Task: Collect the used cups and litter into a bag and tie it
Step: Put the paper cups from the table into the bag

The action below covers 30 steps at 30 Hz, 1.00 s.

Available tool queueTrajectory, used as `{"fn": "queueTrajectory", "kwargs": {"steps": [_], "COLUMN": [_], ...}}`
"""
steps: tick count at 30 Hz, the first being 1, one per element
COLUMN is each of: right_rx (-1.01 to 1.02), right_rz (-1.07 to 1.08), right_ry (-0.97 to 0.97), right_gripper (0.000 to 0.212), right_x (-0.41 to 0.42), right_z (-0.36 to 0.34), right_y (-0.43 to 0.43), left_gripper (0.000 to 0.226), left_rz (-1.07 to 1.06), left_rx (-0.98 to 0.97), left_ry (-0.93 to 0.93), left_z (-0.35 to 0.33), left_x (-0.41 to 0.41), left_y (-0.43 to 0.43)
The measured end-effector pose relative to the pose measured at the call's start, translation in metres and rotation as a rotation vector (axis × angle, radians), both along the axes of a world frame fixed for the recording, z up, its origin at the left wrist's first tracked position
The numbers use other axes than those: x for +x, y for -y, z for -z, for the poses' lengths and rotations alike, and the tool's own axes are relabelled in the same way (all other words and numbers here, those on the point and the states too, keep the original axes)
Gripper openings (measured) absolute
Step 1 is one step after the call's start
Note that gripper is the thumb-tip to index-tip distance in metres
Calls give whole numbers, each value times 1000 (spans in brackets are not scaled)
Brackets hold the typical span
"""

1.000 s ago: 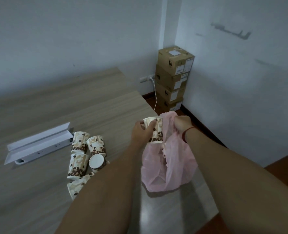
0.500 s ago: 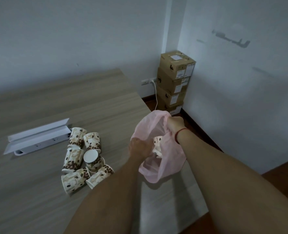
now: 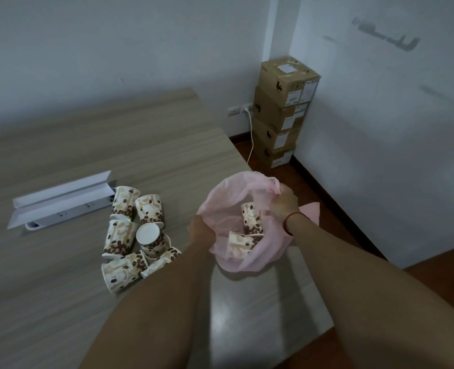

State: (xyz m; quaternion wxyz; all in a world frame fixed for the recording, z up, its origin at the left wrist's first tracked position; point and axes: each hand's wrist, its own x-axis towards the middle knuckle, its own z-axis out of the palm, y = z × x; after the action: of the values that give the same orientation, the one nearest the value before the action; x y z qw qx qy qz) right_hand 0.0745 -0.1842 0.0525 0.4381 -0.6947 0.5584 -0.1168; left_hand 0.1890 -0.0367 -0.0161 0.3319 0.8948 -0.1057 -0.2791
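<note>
The cup that the left hand (image 3: pixel 200 231) held over the pink bag (image 3: pixel 250 262) a second before had dropped inside, and the bag's mouth had been spread wide. The right hand's fingers (image 3: pixel 280 194) were curled, pinching the rim at 2 o'clock. The left hand sat at the rim at 9 o'clock, its fingers hidden by the film, so their grip could not be told.

Two bean-printed paper cups lay in the thin, see-through bag. The upper cup (image 3: pixel 251 218) had its long axis running 12 to 6, mouth toward 12. The lower cup (image 3: pixel 240 243) lay tilted, its direction unclear.

The bag rested on the wooden table (image 3: pixel 140 145) near the edge at 3 o'clock, with bare tabletop toward 6. A pile of cups (image 3: pixel 132 235) lay at 9 o'clock, beside a white box (image 3: pixel 61 201).
</note>
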Motion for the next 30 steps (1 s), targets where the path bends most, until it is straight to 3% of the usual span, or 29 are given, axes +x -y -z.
{"fn": "queueTrajectory", "kwargs": {"steps": [2,5,9,13,16,19,21,25,30], "right_rx": [-7,58,12,-4,-21,-11,45,103,182], "right_rz": [23,5,-41,-66,-98,-123,-160,-240,-176], "right_ry": [-37,-90,-114,-90,-65,-40,-51,-71,11], "right_gripper": [33,52,44,44,45,50,51,44,50], "right_x": [7,23,43,54,63,71,77,83,84], "right_z": [-1,-7,2,3,5,9,15,24,16], "right_y": [-4,-14,-27,-40,-55,-76,-86,-92,-85], "left_gripper": [47,41,40,44,40,50,52,43,60], "left_rz": [-66,-74,-9,-45,-125,100,178,64,-153], "left_rx": [-72,-101,-112,-153,12,250,271,132,41], "left_ry": [34,49,51,251,382,284,246,315,478], "left_z": [-13,-22,-25,-32,-31,-9,8,1,-40], "left_x": [15,37,48,49,60,71,73,64,65], "left_y": [0,-3,-18,-42,-64,-89,-102,-111,-111]}}
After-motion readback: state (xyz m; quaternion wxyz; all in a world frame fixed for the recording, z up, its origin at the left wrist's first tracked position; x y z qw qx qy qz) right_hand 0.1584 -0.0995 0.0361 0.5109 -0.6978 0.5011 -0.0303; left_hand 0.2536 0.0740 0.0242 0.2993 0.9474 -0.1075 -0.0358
